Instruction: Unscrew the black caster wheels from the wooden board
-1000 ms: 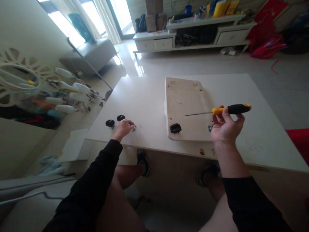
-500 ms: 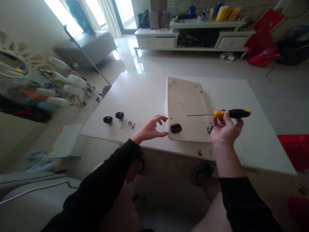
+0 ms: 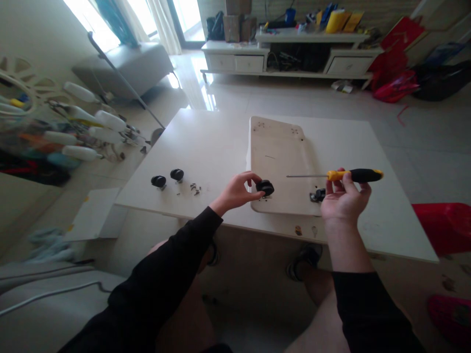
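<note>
Between the thumb and fingers of my left hand (image 3: 239,190) is a black caster wheel (image 3: 265,187), at the near left corner of a beige panel (image 3: 277,164). The caster's metal plate shows just under it, against the panel. My right hand (image 3: 344,196) grips a screwdriver (image 3: 334,175) with a yellow and black handle; its shaft points left above the panel, touching nothing. Another caster (image 3: 318,195) is at the panel's near right corner, partly hidden by my right hand. Two loose casters, one of them the nearer caster (image 3: 158,182), stand on the left.
The white table (image 3: 209,142) carries everything. Several small screws (image 3: 196,189) lie left of my left hand. Near the front edge are a small yellow item (image 3: 298,230) and a small ring-like piece (image 3: 314,231). A red object (image 3: 443,228) stands beyond the right edge.
My left hand has moved right and closed on the caster wheel, which now sits turned to a different angle. My right hand still holds the screwdriver in nearly the same pose. The view has shifted slightly.
</note>
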The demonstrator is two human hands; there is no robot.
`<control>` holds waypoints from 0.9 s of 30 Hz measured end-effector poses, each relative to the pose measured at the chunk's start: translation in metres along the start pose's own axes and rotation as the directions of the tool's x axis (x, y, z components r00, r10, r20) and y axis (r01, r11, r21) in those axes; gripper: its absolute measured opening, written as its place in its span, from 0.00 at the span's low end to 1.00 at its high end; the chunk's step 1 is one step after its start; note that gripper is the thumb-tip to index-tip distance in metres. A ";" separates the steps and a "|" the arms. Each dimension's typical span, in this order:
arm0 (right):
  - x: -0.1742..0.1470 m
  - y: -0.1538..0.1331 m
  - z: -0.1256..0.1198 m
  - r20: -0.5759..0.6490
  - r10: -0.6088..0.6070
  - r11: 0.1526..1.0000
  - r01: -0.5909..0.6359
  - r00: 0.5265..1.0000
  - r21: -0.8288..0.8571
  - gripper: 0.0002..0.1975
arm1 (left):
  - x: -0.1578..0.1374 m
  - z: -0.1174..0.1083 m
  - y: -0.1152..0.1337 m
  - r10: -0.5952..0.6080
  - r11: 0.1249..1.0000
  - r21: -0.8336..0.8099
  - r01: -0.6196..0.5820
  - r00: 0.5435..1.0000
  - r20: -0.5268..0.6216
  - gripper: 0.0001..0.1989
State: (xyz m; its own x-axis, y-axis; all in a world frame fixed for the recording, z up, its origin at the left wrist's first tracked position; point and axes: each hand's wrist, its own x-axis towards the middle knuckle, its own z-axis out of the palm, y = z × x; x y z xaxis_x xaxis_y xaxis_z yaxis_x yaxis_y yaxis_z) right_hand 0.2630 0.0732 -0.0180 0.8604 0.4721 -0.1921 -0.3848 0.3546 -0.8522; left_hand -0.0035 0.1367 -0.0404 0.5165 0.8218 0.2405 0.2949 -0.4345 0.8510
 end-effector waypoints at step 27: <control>-0.003 -0.004 0.008 -0.044 0.071 0.997 -0.072 0.997 -0.040 0.20 | -0.058 -0.130 -0.149 -0.449 0.622 0.263 0.737 0.611 -0.652 0.23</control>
State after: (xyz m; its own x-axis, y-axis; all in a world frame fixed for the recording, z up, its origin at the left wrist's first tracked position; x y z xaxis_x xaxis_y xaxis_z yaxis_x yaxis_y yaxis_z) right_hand 0.2593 0.0770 -0.0106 0.8450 0.4599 -0.2730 -0.4325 0.2871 -0.8547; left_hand -0.1818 0.2016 -0.1206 -0.3407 0.9376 0.0694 0.7757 0.2386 0.5843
